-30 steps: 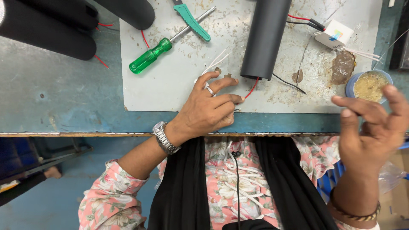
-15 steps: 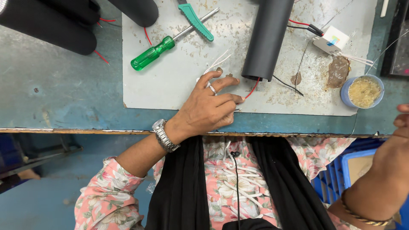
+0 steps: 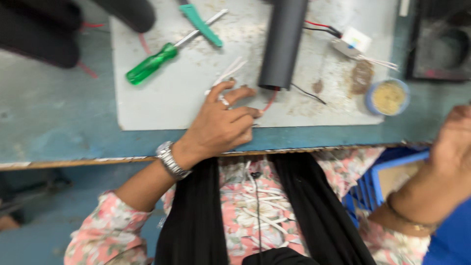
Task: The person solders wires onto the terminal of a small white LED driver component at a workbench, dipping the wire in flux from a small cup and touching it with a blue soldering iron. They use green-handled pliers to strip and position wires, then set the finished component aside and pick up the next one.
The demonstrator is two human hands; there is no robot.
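Mat [image 3: 162, 105] on surface [image 3: 54, 122], upper centre. On mat: screwdriver [image 3: 162, 58] upper left, tube [image 3: 282, 44] centre, small pot [image 3: 387, 96] right edge. Left hand [image 3: 221, 125] at mat's lower edge, beside tube.

A small white rectangular label [image 3: 356, 37] with faint coloured marks lies at the mat's far right. No packages, signs or screens are visible.

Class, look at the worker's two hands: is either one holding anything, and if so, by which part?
The left hand holds nothing; it rests flat on the mat, fingers by the red wire. The right hand is blurred at the picture's edge, so any hold cannot be told.
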